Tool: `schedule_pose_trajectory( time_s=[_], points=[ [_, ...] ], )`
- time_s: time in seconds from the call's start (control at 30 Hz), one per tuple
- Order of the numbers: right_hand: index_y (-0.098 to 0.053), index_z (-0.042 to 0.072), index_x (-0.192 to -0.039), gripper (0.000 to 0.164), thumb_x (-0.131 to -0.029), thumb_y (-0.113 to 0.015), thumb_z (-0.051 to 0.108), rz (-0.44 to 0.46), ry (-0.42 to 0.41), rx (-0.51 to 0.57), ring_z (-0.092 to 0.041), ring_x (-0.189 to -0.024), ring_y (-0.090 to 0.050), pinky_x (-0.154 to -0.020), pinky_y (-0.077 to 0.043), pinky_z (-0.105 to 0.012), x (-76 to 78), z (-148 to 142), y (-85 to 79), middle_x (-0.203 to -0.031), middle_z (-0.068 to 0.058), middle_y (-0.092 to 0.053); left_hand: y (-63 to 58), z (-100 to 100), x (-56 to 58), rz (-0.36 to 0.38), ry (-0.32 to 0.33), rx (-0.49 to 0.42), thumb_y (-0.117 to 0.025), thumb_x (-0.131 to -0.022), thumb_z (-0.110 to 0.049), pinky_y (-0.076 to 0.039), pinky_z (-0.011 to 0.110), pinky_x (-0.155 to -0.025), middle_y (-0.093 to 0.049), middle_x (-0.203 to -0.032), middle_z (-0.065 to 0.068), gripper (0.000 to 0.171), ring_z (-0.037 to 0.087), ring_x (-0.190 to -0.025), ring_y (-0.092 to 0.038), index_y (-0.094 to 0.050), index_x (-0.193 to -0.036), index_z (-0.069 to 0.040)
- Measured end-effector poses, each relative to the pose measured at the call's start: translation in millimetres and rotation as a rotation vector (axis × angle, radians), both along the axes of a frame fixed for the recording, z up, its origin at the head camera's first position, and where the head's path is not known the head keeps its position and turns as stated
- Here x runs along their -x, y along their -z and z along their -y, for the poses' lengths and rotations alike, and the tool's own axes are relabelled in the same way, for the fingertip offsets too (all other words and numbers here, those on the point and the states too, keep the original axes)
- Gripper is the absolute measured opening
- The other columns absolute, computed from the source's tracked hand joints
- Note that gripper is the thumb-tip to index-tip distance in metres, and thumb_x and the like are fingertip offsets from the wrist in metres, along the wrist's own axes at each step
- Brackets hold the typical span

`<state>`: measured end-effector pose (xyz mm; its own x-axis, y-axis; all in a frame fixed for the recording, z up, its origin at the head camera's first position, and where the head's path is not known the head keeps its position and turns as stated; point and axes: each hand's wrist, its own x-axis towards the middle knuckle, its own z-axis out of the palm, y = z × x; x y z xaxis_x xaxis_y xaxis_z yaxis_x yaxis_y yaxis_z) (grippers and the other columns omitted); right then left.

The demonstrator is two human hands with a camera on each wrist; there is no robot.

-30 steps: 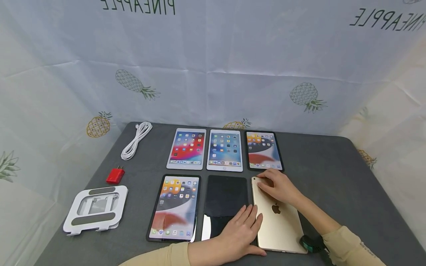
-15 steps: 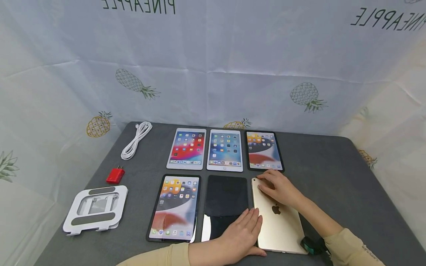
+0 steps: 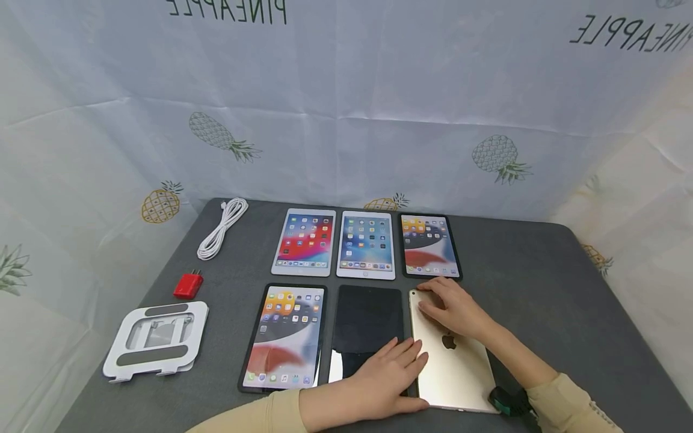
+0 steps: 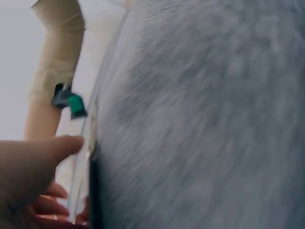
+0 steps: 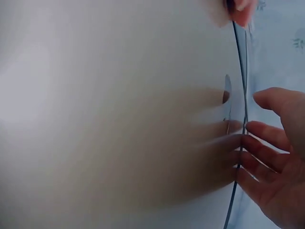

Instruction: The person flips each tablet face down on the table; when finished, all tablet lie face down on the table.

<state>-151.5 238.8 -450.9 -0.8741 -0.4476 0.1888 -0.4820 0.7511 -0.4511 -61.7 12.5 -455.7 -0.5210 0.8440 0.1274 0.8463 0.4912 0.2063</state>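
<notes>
At the left of the tabletop (image 3: pixel 541 276), a white cable (image 3: pixel 222 230) lies in a bundle, with a red charger (image 3: pixel 187 285) and a white stand (image 3: pixel 151 359) nearer the person. Next, a lit black-framed tablet (image 3: pixel 284 337) lies beside a dark-screened tablet (image 3: pixel 368 319). The left hand (image 3: pixel 381 379) rests over that one's lower right, fingers extended to the gold tablet (image 3: pixel 455 373) at its left edge, clasping nothing. The gold tablet lies flat, back up. It should be stiff and fairly light, its smooth shell apt to slip (the glass, presumably underneath, would be the fragile part); its long side edges look the best hold, one for each hand. The right hand (image 3: pixel 455 305) touches its top end, thumb and fingertips apart, the grip not clamped.
</notes>
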Motion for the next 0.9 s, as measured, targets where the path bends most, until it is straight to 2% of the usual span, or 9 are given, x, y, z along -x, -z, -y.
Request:
schedule_pose_trajectory(
  time_s=[0.1,0.2,0.27,0.4,0.53,0.63,0.73,0.83,0.9],
  points=[
    [-0.064,0.006,-0.121,0.035,-0.091,-0.07,0.022,0.013,0.031,0.012,-0.029,-0.11,-0.055,-0.091,-0.047,-0.052,-3.3,5,-5.2,-0.119,-0.01,-0.062,-8.9,9,8.7,0.09,-0.012,-0.127,-0.055,-0.097,-0.046,-0.036,0.038,-0.109,-0.049,-0.145,0.009,0.057,0.017,-0.136,-0.041,-0.052,-0.14,-0.008],
    [-0.063,0.006,-0.124,0.037,-0.092,-0.068,0.023,0.033,0.064,0.048,-0.033,-0.115,-0.054,-0.092,-0.046,-0.056,-6.3,11,-13.1,-0.123,-0.012,-0.061,-18.3,20,17.5,0.159,-0.057,-0.282,-0.059,-0.097,-0.037,-0.041,0.035,-0.105,-0.052,-0.142,0.008,0.05,0.015,-0.131,-0.047,-0.055,-0.137,-0.008],
    [-0.061,0.005,-0.127,0.039,-0.093,-0.067,0.024,0.071,0.079,0.093,-0.033,-0.116,-0.055,-0.092,-0.047,-0.056,-8.2,16,-18.6,-0.125,-0.014,-0.06,-23.7,30,22.4,0.244,-0.111,-0.367,-0.06,-0.097,-0.034,-0.042,0.037,-0.104,-0.05,-0.144,0.006,0.049,0.015,-0.132,-0.046,-0.054,-0.139,-0.01],
    [-0.055,0.003,-0.133,0.044,-0.096,-0.064,0.024,0.205,0.089,0.205,-0.034,-0.115,-0.055,-0.093,-0.048,-0.053,-14.5,24,-26.4,-0.129,-0.015,-0.057,-30.0,50,28.7,0.482,-0.266,-0.496,-0.063,-0.094,-0.035,-0.037,0.048,-0.108,-0.041,-0.152,0.005,0.055,0.02,-0.137,-0.039,-0.049,-0.144,-0.016],
    [-0.047,0.001,-0.139,0.051,-0.097,-0.062,0.025,0.4,0.088,0.311,-0.033,-0.115,-0.052,-0.092,-0.05,-0.048,-24.1,33,-29.8,-0.135,-0.018,-0.051,-30.3,70,31.6,0.659,-0.416,-0.558,-0.065,-0.092,-0.036,-0.03,0.058,-0.108,-0.033,-0.155,0.011,0.063,0.029,-0.141,-0.033,-0.044,-0.147,-0.014],
    [-0.041,0.002,-0.143,0.057,-0.096,-0.062,0.026,0.537,0.1,0.384,-0.033,-0.118,-0.05,-0.09,-0.051,-0.042,-32.3,38,-30.2,-0.141,-0.02,-0.045,-30.4,82,31.7,0.788,-0.505,-0.601,-0.065,-0.091,-0.034,-0.029,0.061,-0.108,-0.026,-0.156,0.019,0.068,0.038,-0.14,-0.03,-0.039,-0.148,-0.008],
    [-0.035,0.001,-0.146,0.062,-0.096,-0.062,0.026,0.65,0.107,0.476,-0.033,-0.121,-0.046,-0.089,-0.052,-0.039,-40.3,42,-30.4,-0.146,-0.021,-0.037,-32.4,91,30.0,0.942,-0.582,-0.655,-0.066,-0.091,-0.03,-0.029,0.061,-0.108,-0.025,-0.155,0.023,0.071,0.042,-0.14,-0.028,-0.035,-0.149,-0.005],
    [-0.028,0.001,-0.149,0.066,-0.097,-0.061,0.024,0.761,0.121,0.576,-0.037,-0.124,-0.044,-0.094,-0.05,-0.043,-46.8,46,-30.9,-0.149,-0.024,-0.031,-34.7,98,27.6,1.056,-0.645,-0.683,-0.066,-0.091,-0.028,-0.028,0.063,-0.107,-0.028,-0.153,0.025,0.072,0.043,-0.14,-0.026,-0.033,-0.15,-0.004],
    [-0.024,0.001,-0.15,0.067,-0.098,-0.059,0.022,0.829,0.145,0.631,-0.04,-0.127,-0.042,-0.096,-0.048,-0.046,-50.1,49,-31.8,-0.151,-0.025,-0.026,-35.4,101,26.3,1.104,-0.678,-0.683,-0.066,-0.091,-0.029,-0.027,0.065,-0.106,-0.03,-0.152,0.025,0.073,0.043,-0.14,-0.026,-0.032,-0.15,-0.004]
  ],
)
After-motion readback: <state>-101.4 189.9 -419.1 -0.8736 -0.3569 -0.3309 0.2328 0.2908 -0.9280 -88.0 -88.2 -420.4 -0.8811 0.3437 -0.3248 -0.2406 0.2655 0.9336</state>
